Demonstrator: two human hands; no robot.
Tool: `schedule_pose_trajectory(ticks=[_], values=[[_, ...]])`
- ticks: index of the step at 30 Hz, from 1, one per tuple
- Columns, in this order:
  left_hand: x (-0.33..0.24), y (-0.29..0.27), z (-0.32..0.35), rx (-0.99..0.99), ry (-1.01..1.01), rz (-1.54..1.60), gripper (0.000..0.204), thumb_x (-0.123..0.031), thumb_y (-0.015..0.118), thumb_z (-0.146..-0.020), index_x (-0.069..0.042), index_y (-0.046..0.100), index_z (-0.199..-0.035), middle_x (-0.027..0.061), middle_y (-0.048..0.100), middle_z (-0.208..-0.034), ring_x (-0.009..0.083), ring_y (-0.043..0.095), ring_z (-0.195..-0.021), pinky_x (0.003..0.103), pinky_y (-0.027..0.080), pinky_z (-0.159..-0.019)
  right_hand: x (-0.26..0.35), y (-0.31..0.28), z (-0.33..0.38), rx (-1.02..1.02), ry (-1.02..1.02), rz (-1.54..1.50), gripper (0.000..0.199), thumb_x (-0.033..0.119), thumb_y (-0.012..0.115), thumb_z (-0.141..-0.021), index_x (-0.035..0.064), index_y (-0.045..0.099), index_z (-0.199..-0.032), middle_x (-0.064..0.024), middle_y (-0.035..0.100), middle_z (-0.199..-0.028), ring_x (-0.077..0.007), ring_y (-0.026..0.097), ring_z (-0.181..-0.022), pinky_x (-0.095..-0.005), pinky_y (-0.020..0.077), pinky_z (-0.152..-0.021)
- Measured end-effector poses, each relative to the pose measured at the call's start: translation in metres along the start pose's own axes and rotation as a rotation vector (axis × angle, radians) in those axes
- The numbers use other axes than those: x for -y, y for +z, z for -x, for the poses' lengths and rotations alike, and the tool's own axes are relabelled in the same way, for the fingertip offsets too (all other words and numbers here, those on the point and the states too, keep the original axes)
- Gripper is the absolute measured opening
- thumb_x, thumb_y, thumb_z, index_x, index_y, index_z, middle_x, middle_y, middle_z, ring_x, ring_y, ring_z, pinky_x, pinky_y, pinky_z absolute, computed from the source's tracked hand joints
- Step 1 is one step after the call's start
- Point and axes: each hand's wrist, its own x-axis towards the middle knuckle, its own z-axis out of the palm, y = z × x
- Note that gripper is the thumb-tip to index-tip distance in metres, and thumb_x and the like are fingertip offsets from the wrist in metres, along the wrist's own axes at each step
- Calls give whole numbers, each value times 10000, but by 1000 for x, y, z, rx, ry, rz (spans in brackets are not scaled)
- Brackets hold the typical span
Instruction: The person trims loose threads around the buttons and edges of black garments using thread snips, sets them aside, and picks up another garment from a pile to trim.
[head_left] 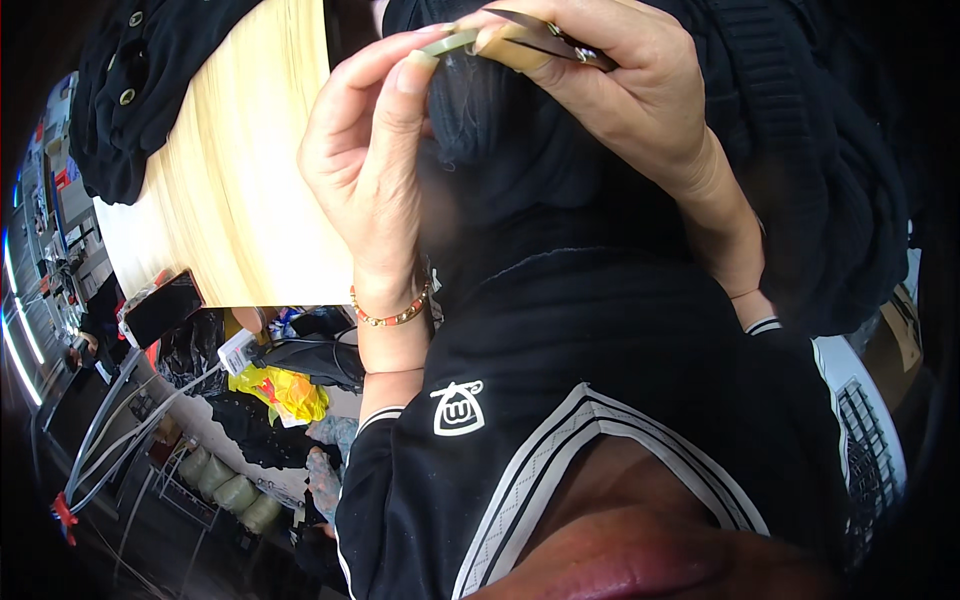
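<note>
holding a small pair of snips (545,40) up close to the camera, the right hand (610,95) has its fingers curled shut round the handles, blades pointing toward the left hand. left hand (375,160) is raised beside it, thumb and forefinger pinched together on the blade tip, or on something fine there; a thread end, if any, is too small to make out. both hands work at a fold of black knitted garment (560,200) bunched up between them and draped down over the chest. judged from this: trimming is mid-way at one spot on the fabric, the snips at the cloth but no cut piece visible; how much of the garment is already cleaned up cannot be told. a bead bracelet (392,315) sits on the left wrist. behind the hands lies a pale wooden bench (235,170), with another dark garment with metal eyelets (120,90) heaped on its far left corner and a dark phone (160,308) near its lower edge. containers: below the bench edge, a yellow plastic bag (285,392) lies crumpled on a heap of dark cloth, contents not visible; further down, a row of pale green sacks (225,490) stands on the floor, stuffed full, but with what cannot be told.
</note>
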Motion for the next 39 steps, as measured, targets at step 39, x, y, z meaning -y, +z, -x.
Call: schedule_pose_trajectory(ticks=[39], values=[[9, 1, 3, -74, 51, 56, 207, -114, 600, -999, 57, 669, -1094, 141, 713, -1031, 159, 694, -907, 274, 564, -838, 14, -9, 16, -35, -75, 40, 398, 91, 829, -762, -61, 701, -1107, -104, 584, -767, -180, 541, -620, -280, 433, -549]])
